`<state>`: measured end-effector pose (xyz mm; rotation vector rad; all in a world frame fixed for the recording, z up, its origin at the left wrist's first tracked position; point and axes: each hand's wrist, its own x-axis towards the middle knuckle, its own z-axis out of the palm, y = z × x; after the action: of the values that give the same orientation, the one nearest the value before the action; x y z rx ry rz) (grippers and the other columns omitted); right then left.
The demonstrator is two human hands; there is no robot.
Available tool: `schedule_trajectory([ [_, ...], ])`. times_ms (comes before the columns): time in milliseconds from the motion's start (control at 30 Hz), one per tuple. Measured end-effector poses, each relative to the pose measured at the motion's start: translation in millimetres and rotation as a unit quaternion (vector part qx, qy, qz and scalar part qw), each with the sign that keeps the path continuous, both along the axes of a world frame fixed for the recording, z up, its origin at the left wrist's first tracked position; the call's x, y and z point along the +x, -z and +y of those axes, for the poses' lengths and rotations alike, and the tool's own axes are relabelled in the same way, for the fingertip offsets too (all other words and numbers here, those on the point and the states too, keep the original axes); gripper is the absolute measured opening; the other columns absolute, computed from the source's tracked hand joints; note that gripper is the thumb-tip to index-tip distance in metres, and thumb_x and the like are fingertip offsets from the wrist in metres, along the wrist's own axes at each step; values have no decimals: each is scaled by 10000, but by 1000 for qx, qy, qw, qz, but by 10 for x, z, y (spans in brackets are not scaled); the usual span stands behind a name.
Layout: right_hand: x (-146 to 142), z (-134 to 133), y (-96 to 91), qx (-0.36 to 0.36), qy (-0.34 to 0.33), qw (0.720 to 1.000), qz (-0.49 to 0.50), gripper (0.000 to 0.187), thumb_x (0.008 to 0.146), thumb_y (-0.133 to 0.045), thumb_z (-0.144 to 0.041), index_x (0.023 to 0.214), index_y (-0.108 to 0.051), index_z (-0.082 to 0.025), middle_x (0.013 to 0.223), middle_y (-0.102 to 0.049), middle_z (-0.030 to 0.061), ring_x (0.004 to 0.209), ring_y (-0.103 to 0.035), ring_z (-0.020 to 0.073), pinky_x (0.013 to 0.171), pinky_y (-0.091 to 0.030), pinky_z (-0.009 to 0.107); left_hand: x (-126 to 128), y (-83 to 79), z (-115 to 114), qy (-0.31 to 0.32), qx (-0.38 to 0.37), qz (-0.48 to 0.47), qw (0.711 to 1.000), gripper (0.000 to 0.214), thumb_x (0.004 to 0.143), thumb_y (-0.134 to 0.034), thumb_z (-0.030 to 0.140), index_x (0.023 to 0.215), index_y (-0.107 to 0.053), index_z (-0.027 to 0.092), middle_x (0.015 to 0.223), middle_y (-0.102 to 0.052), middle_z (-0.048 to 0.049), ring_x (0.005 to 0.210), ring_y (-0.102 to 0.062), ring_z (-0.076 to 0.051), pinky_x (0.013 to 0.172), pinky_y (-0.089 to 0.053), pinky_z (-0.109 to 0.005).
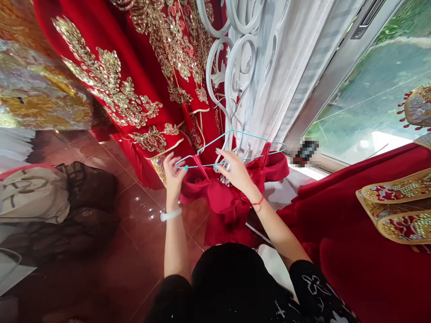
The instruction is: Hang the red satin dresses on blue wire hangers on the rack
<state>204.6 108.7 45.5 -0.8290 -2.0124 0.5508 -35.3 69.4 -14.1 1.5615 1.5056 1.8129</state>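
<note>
A thin light-blue wire hanger [235, 133] carries a plain red garment [229, 202] by its straps. My left hand [174, 174] pinches the hanger's left end, where a red strap loops over it. Fingers closed, my right hand [234, 169] grips the hanger's lower bar near the middle, together with a bunch of silvery hanger hooks. The red garment hangs below both hands, down to my lap. I wear a white band on the left wrist and a red string on the right.
Red robes with gold embroidery [134, 80] hang at the upper left. A white ornate metal rack [235, 58] and a white curtain [296, 63] stand behind the hanger. A window [370, 89] is on the right, red cloth with embroidered pieces [393, 202] below it. Bags [40, 193] lie on the reddish tiled floor.
</note>
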Motion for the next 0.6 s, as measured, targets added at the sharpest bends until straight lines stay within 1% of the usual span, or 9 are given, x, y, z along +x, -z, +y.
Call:
schedule_trajectory([
  [33,-175,37,25,-27,-28,999,-24,434,921,-652,-291,1355,-646,-280,1396,-680,76,1320,-594,281,1226,-331,530,-3,135,-99,21,-7,-31,999,682,867,-643,613,1446,-457,306,1277,-652,-106,1150,-678,-234,1009,-546,-390],
  [100,-450,120,71,-72,-57,994,-56,451,931,-672,-334,1380,-632,-313,1419,-674,49,1348,-587,285,1266,-184,594,23,374,-278,39,-51,-42,997,722,844,-680,625,1452,-486,286,1343,-650,-128,1247,-651,-269,1060,-532,-412],
  [167,-618,177,119,-103,-50,992,-56,339,957,-653,-366,1290,-692,-323,1321,-735,29,1265,-650,270,1265,-123,600,71,530,-391,-5,-65,-41,997,663,831,-688,640,1356,-591,246,1319,-676,-136,1265,-645,-293,1079,-527,-432],
  [200,-666,188,142,-113,-37,992,-48,272,971,-636,-380,1218,-730,-317,1248,-768,23,1204,-684,257,1263,-116,585,91,568,-418,-36,-66,-39,996,619,837,-682,635,1304,-630,232,1295,-692,-135,1256,-651,-295,1081,-527,-436],
  [267,-709,183,180,-129,-7,991,-26,215,984,-616,-411,1065,-777,-295,1106,-808,16,1089,-725,237,1251,-131,553,97,564,-427,-95,-64,-45,992,535,874,-641,610,1231,-669,212,1221,-727,-127,1192,-683,-281,1056,-541,-432],
  [333,-712,155,198,-143,11,990,-10,229,974,-629,-443,955,-786,-277,1012,-817,11,1014,-740,232,1229,-168,534,44,452,-403,-124,-63,-56,989,480,907,-600,571,1198,-680,198,1162,-749,-121,1111,-714,-263,1008,-564,-420],
  [433,-700,107,186,-165,23,986,8,234,940,-674,-455,868,-778,-258,948,-817,17,974,-746,238,1168,-250,504,-95,90,-340,-123,-50,-36,990,417,885,-636,513,1137,-706,189,1139,-763,-109,1063,-723,-254,979,-569,-401],
  [500,-696,86,163,-177,23,984,13,219,927,-691,-428,841,-774,-244,921,-815,25,957,-749,246,1118,-290,492,-154,-244,-266,-84,-57,30,994,374,856,-688,468,1107,-728,192,1147,-768,-97,1065,-717,-256,987,-558,-391],
  [600,-695,88,131,-184,27,982,7,137,902,-695,-312,823,-768,-228,901,-813,29,957,-748,254,1080,-310,495,-112,-709,-104,31,-88,150,984,360,881,-670,437,1149,-738,207,1146,-776,-78,1079,-713,-266,1038,-523,-408],
])
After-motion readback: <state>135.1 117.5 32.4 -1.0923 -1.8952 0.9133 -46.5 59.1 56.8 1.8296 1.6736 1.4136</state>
